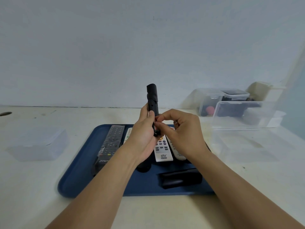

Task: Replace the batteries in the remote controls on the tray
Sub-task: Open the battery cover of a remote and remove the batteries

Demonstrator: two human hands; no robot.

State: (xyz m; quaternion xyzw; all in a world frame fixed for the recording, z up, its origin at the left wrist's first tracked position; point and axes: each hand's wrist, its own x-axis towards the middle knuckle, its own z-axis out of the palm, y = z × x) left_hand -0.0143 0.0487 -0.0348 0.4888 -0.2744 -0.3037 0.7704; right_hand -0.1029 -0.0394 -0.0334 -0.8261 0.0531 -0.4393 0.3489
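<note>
My left hand (143, 134) grips a slim black remote (152, 100) and holds it upright above the blue tray (79, 171). My right hand (179, 129) pinches a battery (156, 128) at the remote's lower open end, fingertips against the compartment. On the tray lie a long black remote in a plastic sleeve (112, 142), a white remote with purple buttons (162, 149), another white remote (177, 152) partly under my right wrist, and a black battery cover (180, 178) near the front edge. A further black remote end (144, 167) shows below my left wrist.
A clear plastic lid or shallow box (39, 142) lies left of the tray. At the right stand a large clear container (244, 128) and, behind it, smaller clear boxes (222, 101) holding dark items. A wall closes the table's far edge.
</note>
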